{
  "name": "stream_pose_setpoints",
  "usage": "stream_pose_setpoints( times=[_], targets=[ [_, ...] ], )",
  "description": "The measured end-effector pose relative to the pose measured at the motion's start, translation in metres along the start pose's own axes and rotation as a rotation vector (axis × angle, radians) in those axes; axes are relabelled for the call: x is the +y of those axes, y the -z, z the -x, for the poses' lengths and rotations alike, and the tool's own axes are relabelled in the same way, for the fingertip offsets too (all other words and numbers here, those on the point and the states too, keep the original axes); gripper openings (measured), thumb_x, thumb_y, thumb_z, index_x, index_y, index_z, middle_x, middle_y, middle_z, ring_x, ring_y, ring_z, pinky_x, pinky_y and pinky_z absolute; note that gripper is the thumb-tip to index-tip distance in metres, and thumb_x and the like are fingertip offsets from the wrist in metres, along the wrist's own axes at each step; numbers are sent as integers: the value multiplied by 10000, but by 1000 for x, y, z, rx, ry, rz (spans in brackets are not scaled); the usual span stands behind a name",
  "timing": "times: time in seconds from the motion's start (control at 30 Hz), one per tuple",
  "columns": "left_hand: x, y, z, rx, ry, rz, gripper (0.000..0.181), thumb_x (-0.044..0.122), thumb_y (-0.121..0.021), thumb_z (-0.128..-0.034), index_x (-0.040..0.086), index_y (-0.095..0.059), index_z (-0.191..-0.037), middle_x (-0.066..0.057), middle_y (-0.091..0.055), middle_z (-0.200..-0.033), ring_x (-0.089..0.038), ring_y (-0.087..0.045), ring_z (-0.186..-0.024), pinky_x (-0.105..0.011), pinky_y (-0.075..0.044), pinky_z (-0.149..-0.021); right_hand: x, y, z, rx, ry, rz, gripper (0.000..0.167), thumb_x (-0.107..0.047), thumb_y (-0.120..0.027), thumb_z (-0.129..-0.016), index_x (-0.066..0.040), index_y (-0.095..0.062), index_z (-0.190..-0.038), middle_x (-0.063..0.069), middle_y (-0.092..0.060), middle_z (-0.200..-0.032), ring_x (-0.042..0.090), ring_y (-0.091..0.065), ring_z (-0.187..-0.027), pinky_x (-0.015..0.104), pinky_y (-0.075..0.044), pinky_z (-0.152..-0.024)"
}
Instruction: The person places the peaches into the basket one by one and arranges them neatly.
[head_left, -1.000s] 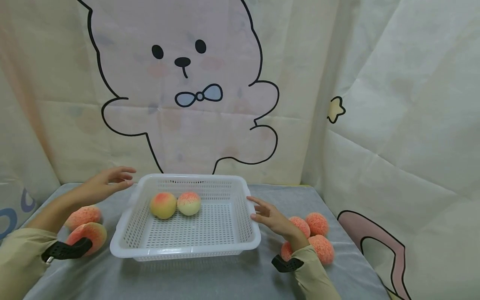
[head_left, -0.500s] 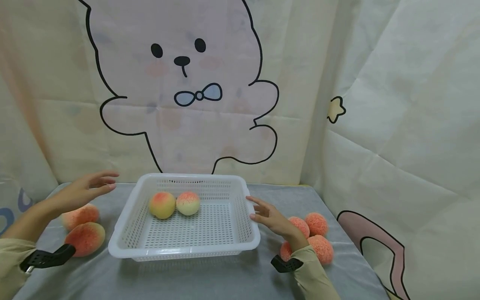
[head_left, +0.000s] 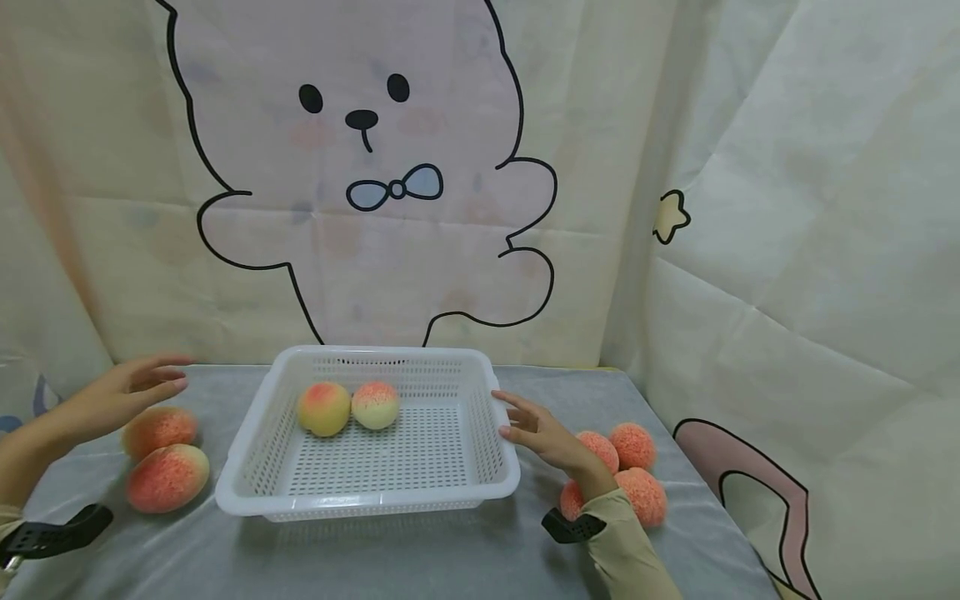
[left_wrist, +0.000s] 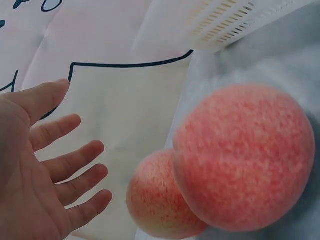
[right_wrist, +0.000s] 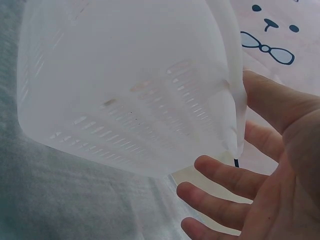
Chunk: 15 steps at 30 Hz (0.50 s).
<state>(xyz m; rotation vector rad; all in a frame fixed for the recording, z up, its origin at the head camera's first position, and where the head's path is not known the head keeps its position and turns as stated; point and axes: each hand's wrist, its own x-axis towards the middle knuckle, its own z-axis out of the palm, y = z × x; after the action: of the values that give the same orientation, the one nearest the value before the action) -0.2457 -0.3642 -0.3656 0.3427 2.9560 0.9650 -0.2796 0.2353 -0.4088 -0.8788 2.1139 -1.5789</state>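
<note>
In the head view, the white basket [head_left: 367, 502] sits on the bench [head_left: 352, 558], with two yellow-red peaches [head_left: 325, 409] inside toward eleven and twelve o'clock and four coral balls [head_left: 642, 497] outside, past three. The left wrist view shows the left hand [left_wrist: 40, 180] loosely spread, holding nothing, two reddish peaches [left_wrist: 245, 157] apart at its three o'clock. In the right wrist view, the right hand [right_wrist: 270, 185], fingers loosely extended, touches the basket's rim from four o'clock.

Left hand [head_left: 120, 397] is splayed, right hand [head_left: 549, 435] seems relaxed
</note>
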Motion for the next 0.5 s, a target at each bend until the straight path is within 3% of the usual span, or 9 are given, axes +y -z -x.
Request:
stream_pose_setpoints(
  times=[0.3, 0.5],
  targets=[
    [-17, 7, 12, -45, 136, -18, 708, 450, -376, -1090, -93, -246, -1525, -492, -322, -1452, -682, -352, -1262, -758, -399, -843, 0, 0, -1, 2, -3, 5, 704, -218, -578, -1040, -76, -201, -1618, 296, -428, -1540, 419, -535, -1336, 442, -516, -1050],
    [-33, 7, 14, -68, 157, -21, 723, 467, -372, -1087, -89, -234, -1529, -510, -302, -1440, -675, -365, -1227, -721, -450, -796, 1, 0, -1, 6, -5, 8, 701, -212, -576, -1041, -77, -202, -1618, 298, -427, -1540, 411, -537, -1334, 415, -520, -1042]
  ],
)
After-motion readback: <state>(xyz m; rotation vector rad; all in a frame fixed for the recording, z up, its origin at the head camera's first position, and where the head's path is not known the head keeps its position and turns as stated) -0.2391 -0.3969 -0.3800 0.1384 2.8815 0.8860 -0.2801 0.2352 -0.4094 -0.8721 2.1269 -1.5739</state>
